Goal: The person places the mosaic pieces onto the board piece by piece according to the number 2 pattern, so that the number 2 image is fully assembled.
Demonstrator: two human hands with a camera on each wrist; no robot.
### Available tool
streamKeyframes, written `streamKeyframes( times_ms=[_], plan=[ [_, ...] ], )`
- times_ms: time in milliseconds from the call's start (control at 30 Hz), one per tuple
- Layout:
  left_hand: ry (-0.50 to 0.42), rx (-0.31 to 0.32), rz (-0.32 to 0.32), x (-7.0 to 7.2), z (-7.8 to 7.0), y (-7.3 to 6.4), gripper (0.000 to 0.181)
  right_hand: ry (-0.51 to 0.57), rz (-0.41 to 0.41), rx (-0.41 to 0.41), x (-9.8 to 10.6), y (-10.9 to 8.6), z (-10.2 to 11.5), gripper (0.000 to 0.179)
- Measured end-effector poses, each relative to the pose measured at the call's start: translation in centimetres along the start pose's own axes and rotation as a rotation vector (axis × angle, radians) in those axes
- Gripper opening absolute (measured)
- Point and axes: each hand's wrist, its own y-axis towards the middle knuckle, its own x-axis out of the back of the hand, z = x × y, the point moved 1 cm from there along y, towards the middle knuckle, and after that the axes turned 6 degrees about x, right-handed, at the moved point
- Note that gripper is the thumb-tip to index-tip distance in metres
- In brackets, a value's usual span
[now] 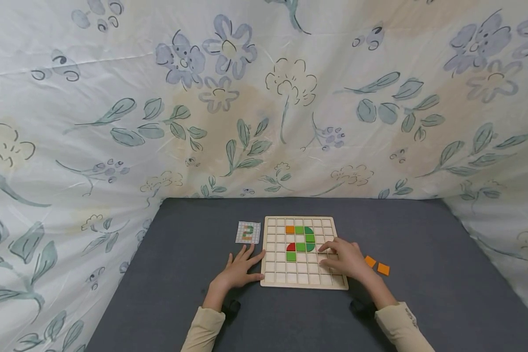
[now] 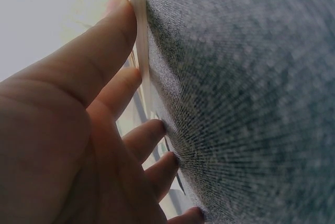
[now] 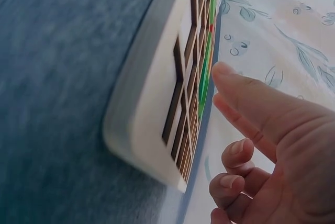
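A wooden grid board point(image 1: 273, 269) lies flat on the dark table. Set in its upper middle cells are an orange square point(image 1: 290, 230), a red rounded tile point(image 1: 291, 247) and several green tiles point(image 1: 310, 238), two of them rounded. My left hand point(image 1: 237, 271) lies with spread fingers at the board's left edge; thumb and index fingertips are right at the rim, also in the left wrist view. Over the right-hand cells is my right hand point(image 1: 347, 259), thumb and index finger extended with nothing visible between them; the right wrist view shows its other fingers bent.
Two loose orange squares, the nearer one point(image 1: 383, 269) and another point(image 1: 370, 261), lie right of the board beside the right hand. A small pattern card point(image 1: 248, 232) lies at the board's upper left. Floral cloth point(image 1: 290, 146) hangs behind the grey table point(image 1: 193, 244).
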Motion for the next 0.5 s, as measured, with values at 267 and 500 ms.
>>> streamKeyframes(
  times_ms=[267, 500],
  plan=[
    [-0.001, 0.0, -0.001, -0.2, 0.2, 0.2, 0.069, -0.004, -0.03, 0.014, 0.7, -1.0, -0.9, 0.028],
    [0.001, -0.004, 0.001, -0.1, 0.2, 0.1, 0.069, -0.028, -0.018, -0.019, 1.1, -1.8, -1.8, 0.029]
  ],
)
